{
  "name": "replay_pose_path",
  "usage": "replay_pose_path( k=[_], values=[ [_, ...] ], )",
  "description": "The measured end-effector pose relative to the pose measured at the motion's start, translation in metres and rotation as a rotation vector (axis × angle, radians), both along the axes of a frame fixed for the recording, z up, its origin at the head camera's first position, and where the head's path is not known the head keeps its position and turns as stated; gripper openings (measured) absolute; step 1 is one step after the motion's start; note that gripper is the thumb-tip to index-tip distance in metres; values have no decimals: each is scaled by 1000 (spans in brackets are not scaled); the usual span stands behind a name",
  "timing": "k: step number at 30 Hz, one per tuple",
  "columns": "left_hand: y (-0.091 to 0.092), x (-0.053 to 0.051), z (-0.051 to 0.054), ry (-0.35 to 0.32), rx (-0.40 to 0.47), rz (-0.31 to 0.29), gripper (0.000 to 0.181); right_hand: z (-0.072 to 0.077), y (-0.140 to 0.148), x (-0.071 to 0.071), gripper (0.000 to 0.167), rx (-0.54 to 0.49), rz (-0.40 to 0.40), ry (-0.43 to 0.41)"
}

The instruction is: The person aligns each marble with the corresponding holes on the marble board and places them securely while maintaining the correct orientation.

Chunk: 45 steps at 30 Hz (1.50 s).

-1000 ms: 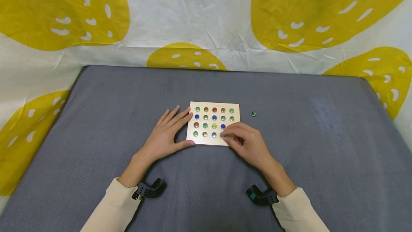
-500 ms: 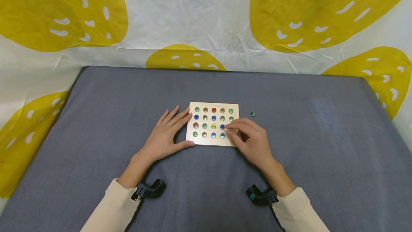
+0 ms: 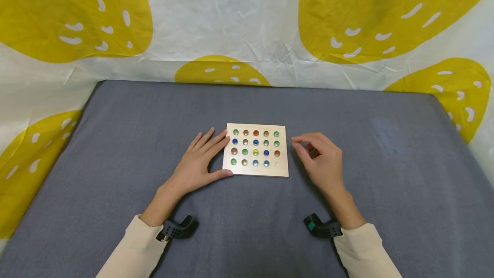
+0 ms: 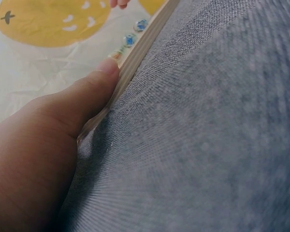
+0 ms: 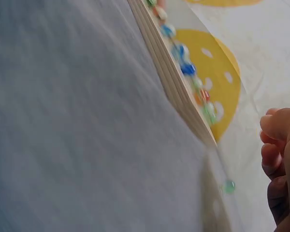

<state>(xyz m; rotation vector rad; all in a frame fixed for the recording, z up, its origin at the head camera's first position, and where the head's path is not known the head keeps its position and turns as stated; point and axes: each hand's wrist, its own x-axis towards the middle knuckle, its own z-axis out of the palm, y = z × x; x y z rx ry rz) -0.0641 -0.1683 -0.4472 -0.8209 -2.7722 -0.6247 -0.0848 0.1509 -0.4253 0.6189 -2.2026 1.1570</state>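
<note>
A light wooden board bears rows of coloured glass marbles; a bare hollow shows at its near right corner. My left hand rests against the board's left side, fingers spread straight and the thumb on its near left corner. Beside the board's right edge, my right hand hovers with thumb and index finger brought close, nothing visible between them. A loose green marble lies past the board in the right wrist view, apart from the fingers; the hand covers it in the head view.
A grey cloth covers the table under the board. White fabric with yellow shapes hangs behind and along the sides. Each wrist wears a black camera mount.
My right hand has left the board and moved rightward and away from me, uncovering the marbles at its right side and hiding the loose green one. The left hand has stayed put.
</note>
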Motion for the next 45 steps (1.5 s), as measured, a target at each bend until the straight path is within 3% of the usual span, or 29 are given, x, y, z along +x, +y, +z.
replay_pose_path(
  k=[11,29,45],
  values=[
    [1,-1,1,6,8,-6,86,-6,23,-9,14,-32,-152,-105],
    [2,-3,5,17,5,-6,86,-14,26,-13,33,147,-147,-256],
    [1,2,2,-12,-1,8,85,-17,24,-11,33,195,-127,-269]
  ],
)
